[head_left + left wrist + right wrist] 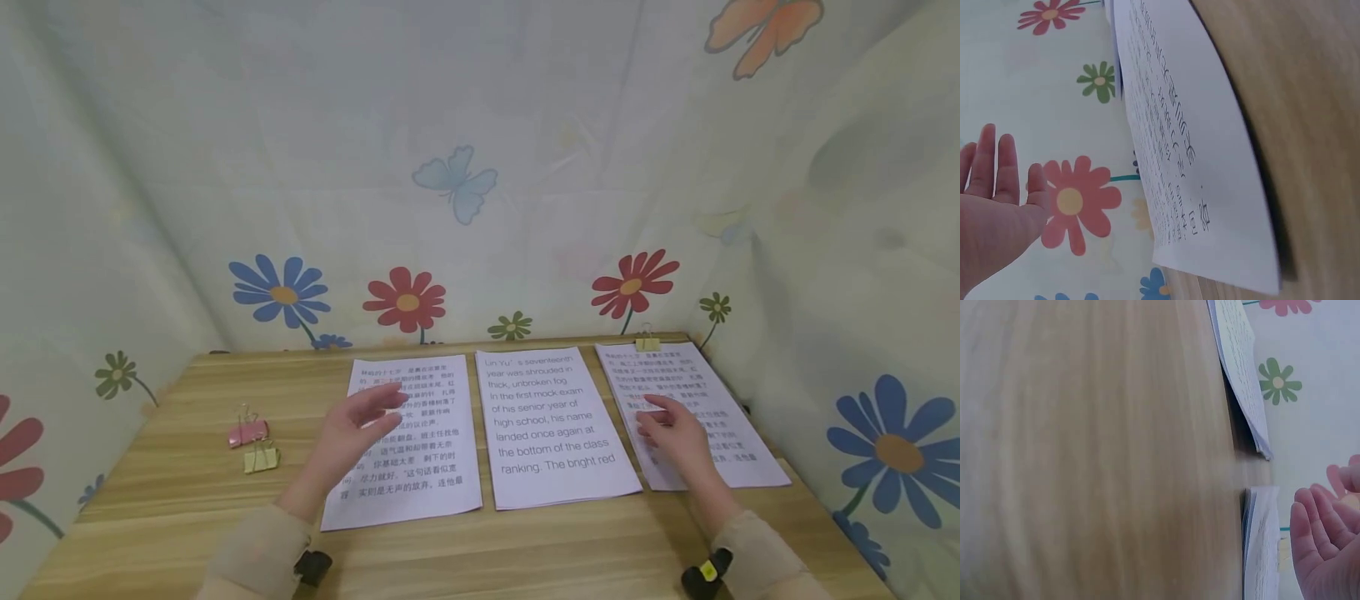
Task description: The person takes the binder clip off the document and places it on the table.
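Three stacks of printed paper lie in a row on the table. My left hand (362, 425) hovers over the left stack (420, 492), holding nothing, its fingers loosely extended in the left wrist view. Over the right stack (738, 450) is my right hand (675, 433), with fingers gently bent and nothing held. Between the hands lies the middle stack (555, 433), printed in English; the other two carry Chinese text. A yellow binder clip (647, 342) sits on the top edge of the right stack. No clip shows on the other two.
On the left of the wooden table (172, 500) lie a pink binder clip (247, 432) and a second yellow binder clip (261, 458), close together. A flower-print cloth (360, 225) hangs behind the table and along both sides.
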Tool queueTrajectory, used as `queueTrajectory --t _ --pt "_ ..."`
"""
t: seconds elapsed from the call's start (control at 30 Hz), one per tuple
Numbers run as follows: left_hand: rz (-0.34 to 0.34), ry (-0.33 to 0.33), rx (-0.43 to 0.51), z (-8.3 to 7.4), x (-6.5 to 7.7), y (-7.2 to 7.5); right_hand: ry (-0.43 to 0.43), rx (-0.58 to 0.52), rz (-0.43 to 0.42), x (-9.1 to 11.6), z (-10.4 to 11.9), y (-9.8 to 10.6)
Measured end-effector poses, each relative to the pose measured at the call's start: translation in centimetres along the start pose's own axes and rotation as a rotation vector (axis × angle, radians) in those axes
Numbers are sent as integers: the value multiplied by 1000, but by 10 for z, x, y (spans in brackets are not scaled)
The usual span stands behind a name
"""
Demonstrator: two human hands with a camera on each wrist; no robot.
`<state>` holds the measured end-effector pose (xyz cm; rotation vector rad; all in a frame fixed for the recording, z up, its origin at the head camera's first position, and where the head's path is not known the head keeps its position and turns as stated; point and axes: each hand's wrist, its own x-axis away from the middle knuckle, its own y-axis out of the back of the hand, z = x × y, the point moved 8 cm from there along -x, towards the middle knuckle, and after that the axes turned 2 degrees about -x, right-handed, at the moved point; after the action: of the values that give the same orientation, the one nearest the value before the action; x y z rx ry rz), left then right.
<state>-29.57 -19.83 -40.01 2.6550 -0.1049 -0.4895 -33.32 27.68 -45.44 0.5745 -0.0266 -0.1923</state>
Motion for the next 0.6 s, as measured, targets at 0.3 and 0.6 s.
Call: queueTrajectory --t 0.3,0.6 --pt "19 1 -39 -3 0 -19 57 -22 -17 -6 -15 19" --pt "105 0 -84 -11 0 -39 101 44 -63 -11 -29 43"
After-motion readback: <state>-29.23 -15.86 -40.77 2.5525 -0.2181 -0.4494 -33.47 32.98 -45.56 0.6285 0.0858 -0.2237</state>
